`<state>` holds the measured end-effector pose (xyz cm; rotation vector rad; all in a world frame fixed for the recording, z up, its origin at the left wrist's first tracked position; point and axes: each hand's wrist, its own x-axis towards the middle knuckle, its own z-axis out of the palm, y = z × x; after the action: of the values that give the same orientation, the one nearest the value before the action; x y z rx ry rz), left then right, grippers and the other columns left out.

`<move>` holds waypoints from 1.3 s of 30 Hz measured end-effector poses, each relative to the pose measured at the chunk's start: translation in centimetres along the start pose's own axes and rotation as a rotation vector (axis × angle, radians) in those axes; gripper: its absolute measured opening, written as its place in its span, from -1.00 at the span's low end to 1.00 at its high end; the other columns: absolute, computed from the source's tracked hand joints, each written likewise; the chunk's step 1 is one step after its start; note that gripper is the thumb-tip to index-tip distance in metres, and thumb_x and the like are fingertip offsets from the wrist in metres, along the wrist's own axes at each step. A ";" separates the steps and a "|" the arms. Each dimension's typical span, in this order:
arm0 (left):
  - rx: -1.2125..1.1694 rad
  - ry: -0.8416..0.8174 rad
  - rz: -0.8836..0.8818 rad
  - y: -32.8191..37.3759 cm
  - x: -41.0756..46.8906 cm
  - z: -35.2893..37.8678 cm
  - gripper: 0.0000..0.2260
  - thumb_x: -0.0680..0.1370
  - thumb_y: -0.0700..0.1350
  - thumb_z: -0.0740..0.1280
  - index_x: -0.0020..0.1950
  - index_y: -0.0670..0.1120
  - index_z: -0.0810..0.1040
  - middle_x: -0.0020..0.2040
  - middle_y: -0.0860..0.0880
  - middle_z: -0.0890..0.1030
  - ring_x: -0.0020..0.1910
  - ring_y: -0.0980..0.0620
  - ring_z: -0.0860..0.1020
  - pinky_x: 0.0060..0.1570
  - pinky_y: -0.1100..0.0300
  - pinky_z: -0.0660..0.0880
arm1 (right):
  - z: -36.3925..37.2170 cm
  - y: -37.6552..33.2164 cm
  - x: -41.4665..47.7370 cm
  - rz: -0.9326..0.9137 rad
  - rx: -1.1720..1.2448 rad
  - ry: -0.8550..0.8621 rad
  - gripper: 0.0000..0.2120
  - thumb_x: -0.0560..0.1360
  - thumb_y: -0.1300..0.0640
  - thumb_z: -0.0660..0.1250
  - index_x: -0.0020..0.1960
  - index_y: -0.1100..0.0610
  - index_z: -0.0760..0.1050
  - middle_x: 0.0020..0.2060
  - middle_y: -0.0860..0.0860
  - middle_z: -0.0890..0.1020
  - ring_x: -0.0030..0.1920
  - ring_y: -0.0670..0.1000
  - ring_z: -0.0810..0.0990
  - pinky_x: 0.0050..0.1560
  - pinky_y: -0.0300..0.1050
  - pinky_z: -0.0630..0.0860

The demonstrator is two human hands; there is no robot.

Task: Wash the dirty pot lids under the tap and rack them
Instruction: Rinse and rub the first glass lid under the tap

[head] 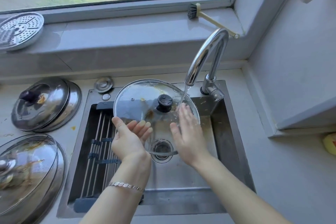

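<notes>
Washing is under way — the glass lid [138,100] tilts over the sink [181,174] beneath the running tap [207,54], left hand [127,138] pinching its rim, right hand [189,132] flat, seemingly rubbing the wet glass — and the brown smears [150,112] by the knob [164,102] need scrubbing next, before racking.

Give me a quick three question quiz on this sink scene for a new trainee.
1. True or false: water from the tap falls on the glass lid.
2. The right hand is: A flat on the lid, B a fist, C lifted clear of the lid.
3. Fill in: the left hand holds the lid by its ____.
Key: 1 true; 2 A; 3 rim.
</notes>
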<state>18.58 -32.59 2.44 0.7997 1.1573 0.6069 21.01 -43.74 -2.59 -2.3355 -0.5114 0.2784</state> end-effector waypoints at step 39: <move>0.409 -0.339 -0.045 1.3 -0.7 -2.3 -0.60 0.55 0.11 0.21 -0.35 -0.16 0.37 -0.49 -0.16 0.46 -0.57 -0.01 0.50 -0.59 0.29 0.44 | -4.7 4.9 3.1 -0.359 -0.048 -0.191 -0.55 0.60 0.04 -0.05 0.48 0.02 0.07 0.45 -0.18 0.04 0.46 -0.28 -0.14 0.43 -0.36 -0.23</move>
<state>16.21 -31.81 3.45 1.1719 0.9922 0.1828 26.80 -48.46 -2.76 -2.2215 -1.0254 0.3209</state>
